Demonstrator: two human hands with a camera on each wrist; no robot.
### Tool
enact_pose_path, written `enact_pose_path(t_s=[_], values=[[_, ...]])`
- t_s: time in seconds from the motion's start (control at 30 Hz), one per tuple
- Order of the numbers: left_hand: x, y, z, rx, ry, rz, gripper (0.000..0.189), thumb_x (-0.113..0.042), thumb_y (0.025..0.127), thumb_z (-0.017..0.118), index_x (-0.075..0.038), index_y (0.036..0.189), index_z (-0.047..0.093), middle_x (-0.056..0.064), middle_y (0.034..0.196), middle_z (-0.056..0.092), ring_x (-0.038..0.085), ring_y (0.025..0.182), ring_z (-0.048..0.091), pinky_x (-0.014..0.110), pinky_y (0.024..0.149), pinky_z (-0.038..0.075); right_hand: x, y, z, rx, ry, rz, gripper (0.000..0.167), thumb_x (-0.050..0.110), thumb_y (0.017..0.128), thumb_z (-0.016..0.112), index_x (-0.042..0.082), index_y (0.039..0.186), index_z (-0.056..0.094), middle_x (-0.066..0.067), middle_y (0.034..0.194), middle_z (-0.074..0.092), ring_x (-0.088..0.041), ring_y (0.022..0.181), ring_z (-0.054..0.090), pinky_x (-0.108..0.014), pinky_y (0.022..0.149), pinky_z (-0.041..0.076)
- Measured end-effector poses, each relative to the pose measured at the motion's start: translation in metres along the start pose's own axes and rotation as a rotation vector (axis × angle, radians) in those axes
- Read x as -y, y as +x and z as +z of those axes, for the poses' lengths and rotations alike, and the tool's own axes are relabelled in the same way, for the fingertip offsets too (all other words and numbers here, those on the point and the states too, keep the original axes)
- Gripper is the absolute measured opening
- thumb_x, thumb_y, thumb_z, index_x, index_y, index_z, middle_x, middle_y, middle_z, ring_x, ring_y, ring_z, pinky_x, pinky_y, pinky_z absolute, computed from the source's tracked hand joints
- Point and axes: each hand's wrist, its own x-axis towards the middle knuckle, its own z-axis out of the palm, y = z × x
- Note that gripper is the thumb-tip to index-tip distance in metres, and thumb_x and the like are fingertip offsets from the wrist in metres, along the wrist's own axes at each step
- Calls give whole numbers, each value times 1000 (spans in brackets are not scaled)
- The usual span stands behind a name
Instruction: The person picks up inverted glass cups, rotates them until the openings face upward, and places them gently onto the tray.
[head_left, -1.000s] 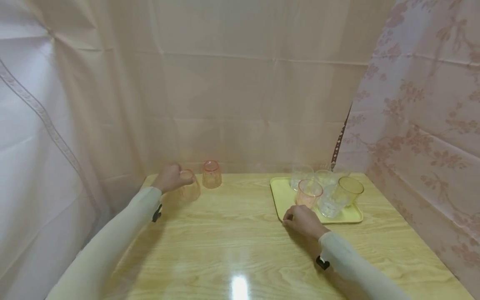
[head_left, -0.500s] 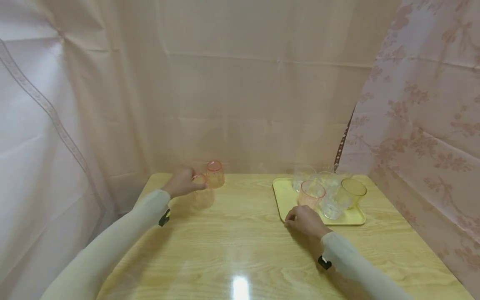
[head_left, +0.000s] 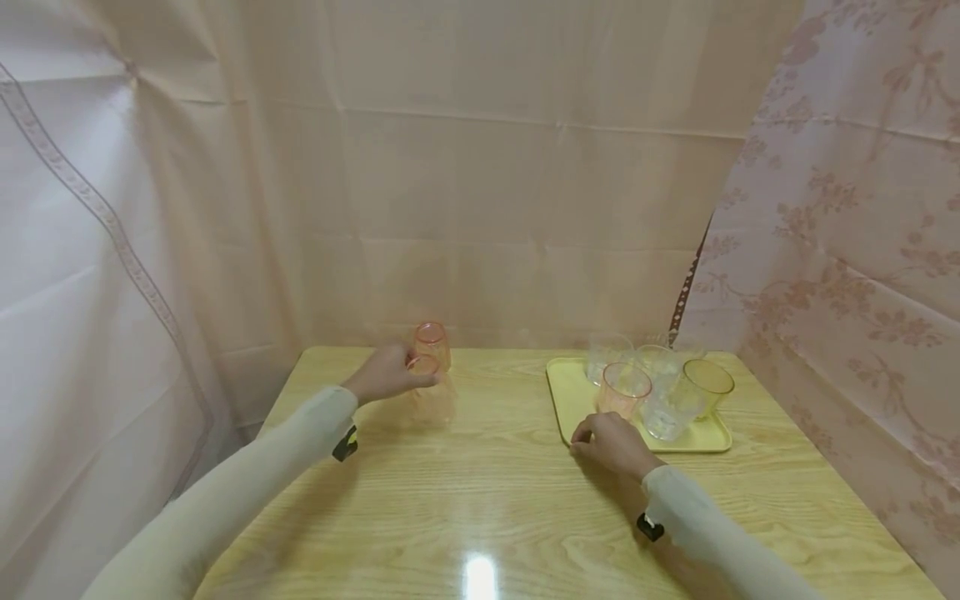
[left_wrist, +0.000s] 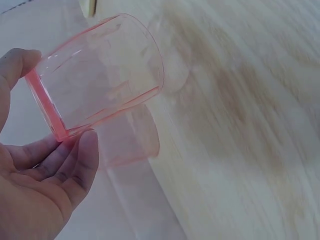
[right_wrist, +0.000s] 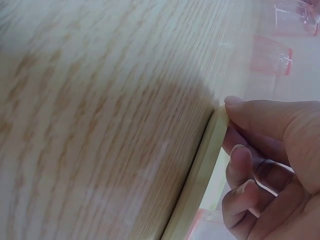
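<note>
My left hand [head_left: 386, 375] holds a pink clear drinking glass [left_wrist: 105, 75] upside down, thumb and fingers pinching it around its thick base. It hangs close over the table, mouth downward. Just behind it, a second pink glass [head_left: 431, 335] stands upside down near the table's back edge, partly hidden by the first. My right hand [head_left: 615, 442] is at the near left corner of a yellow tray [head_left: 567, 398]. In the right wrist view its thumb and bent fingers pinch the tray's rim [right_wrist: 197, 175] at the corner.
On the tray stand a pink glass [head_left: 624, 393], a yellow glass [head_left: 707, 385] that leans to the right, and several colourless glasses [head_left: 663, 418]. Hanging cloth [head_left: 480, 183] encloses the wood-grain table [head_left: 450, 475] at the back and both sides.
My left hand has carried the upside-down pink glass rightward, from beside the second pink glass to in front of it. The right hand has stayed at the tray corner; the view has shifted slightly.
</note>
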Motion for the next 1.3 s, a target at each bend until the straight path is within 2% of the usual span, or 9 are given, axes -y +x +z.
enact_pose_path(t_s=[0.13, 0.37, 0.47, 0.6, 0.7, 0.87, 1.03, 1.17, 1.3], values=[[-6, 1, 8, 16, -26, -8, 50, -40, 84, 83, -11, 70, 45, -6, 63, 37, 11, 56, 35, 28, 51, 29, 0, 0, 0, -5, -8, -13, 7, 14, 86, 83, 19, 83, 78, 14, 80, 70, -10, 76, 65, -37, 70, 55], [-20, 1, 24, 22, -17, -4, 48, -45, 84, 82, -6, 84, 53, -4, 71, 42, 11, 61, 39, 29, 54, 33, 0, 0, 0, -20, -12, -31, 7, 15, 85, 84, 18, 84, 78, 14, 79, 70, -9, 76, 65, -36, 70, 55], [-28, 0, 29, 32, -40, -12, 48, -44, 84, 83, -8, 80, 51, -4, 69, 40, 11, 59, 37, 28, 53, 32, 1, 0, 0, -26, -18, -38, 7, 15, 85, 84, 18, 84, 78, 13, 79, 70, -9, 76, 66, -36, 70, 55], [-37, -1, 35, 56, -79, -36, 47, -42, 85, 83, -9, 79, 50, -5, 67, 39, 10, 58, 36, 28, 53, 31, 5, 1, 1, -38, -32, -15, 7, 14, 85, 84, 18, 85, 78, 13, 80, 71, -11, 76, 66, -37, 71, 56], [-42, -2, 38, 69, -111, -60, 45, -42, 84, 84, -7, 85, 54, -5, 70, 42, 10, 59, 39, 28, 53, 34, 8, 2, 1, -49, -23, 12, 5, 15, 87, 83, 16, 87, 78, 11, 81, 71, -12, 77, 67, -37, 71, 56], [-47, -1, 45, 53, -147, -92, 43, -39, 84, 84, -4, 93, 60, -1, 77, 51, 13, 66, 47, 29, 57, 39, 13, 4, 4, -57, 55, 42, 5, 15, 90, 78, 13, 95, 79, 10, 83, 72, -8, 73, 63, -32, 67, 53], [-55, -2, 49, 37, -190, -150, 52, -40, 84, 83, -1, 112, 62, 6, 99, 61, 20, 86, 57, 31, 70, 49, 21, 6, 4, -60, 171, 20, 7, 18, 96, 74, 14, 98, 78, 9, 84, 71, -4, 66, 56, -26, 62, 47], [-59, -2, 54, 36, -238, -165, 52, -42, 83, 84, -3, 110, 62, 7, 102, 61, 22, 91, 58, 33, 72, 50, 32, 7, 4, -51, 243, -8, 13, 24, 99, 71, 13, 99, 78, 6, 90, 73, -8, 66, 55, -26, 61, 47], [-60, -4, 61, 67, -263, -167, 52, -43, 83, 84, -4, 108, 62, 7, 102, 60, 22, 90, 57, 34, 71, 49, 43, 7, 5, -35, 333, 28, 21, 30, 100, 68, 12, 104, 78, 5, 97, 74, -12, 73, 59, -27, 66, 49]])
